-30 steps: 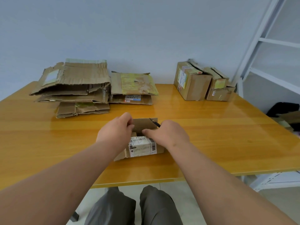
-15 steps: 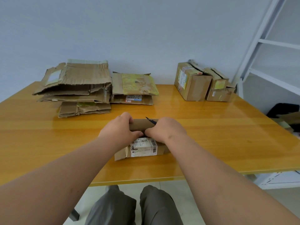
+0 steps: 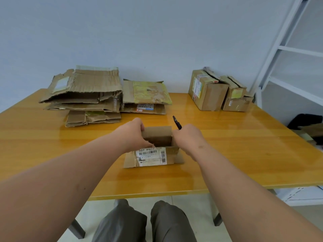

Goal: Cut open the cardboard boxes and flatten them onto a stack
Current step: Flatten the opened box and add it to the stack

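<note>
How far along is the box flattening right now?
Done: flattened cardboard is stacked at the far left. In hand: the small labelled box, held open by the left hand and right hand, which also grips the cutter. Left: two intact boxes at the far right.

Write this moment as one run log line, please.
small box: open, unflattened | left hand: grips flap | right hand: holds cutter

Even, soft daylight fills a wide-angle head-camera view.
Broad pale glare streaks the glossy orange wooden worktop [image 3: 244, 154]; shadows beneath the flattened brown cardboard stack [image 3: 83, 100] are faint. The white metal shelving frame [image 3: 272, 55] bows at the right edge, and the forearms loom large and slightly soft.
</note>
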